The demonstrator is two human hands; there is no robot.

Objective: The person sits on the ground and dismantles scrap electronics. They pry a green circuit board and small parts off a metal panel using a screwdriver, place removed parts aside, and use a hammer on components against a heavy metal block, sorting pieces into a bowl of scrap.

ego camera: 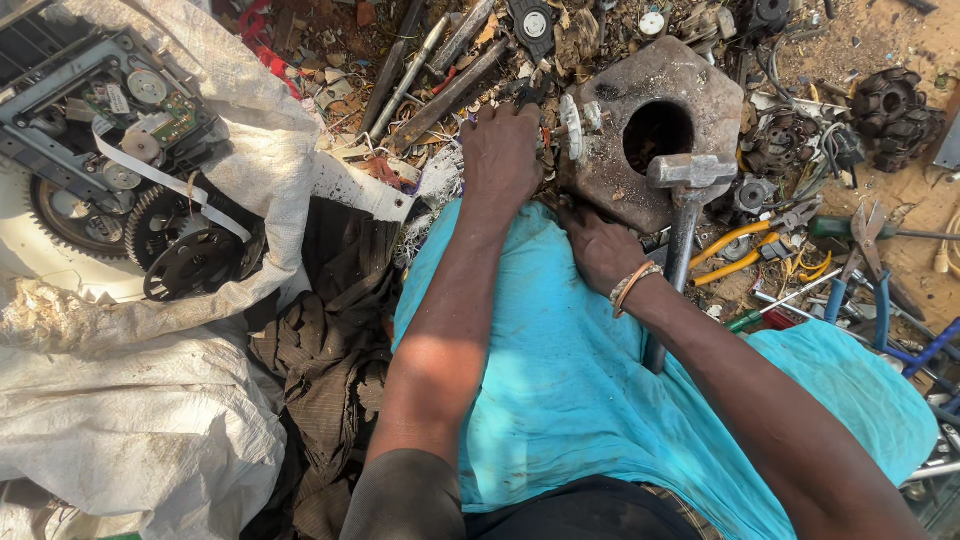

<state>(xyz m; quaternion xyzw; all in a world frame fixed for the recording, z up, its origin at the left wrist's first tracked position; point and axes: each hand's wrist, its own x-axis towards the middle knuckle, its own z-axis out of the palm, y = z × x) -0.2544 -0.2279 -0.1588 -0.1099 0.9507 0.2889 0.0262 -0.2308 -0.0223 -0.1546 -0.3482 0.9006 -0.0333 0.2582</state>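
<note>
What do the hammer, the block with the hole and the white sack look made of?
Hammer: head and handle both look like bare steel, grey and dull. Block with the hole: probably cast metal, rust-brown, pitted, with thick walls around the round bore. White sack: seems woven plastic, given its fine weave and crinkled, slightly shiny folds.

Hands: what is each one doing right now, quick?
Left hand: closed on a small dark part beside the rusty metal block.
Right hand: on the turquoise cloth; grip cannot be told.

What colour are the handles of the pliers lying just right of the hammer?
Yellow: the pliers have yellow handles, seen plainly in the head view, beside the hammer.
</note>
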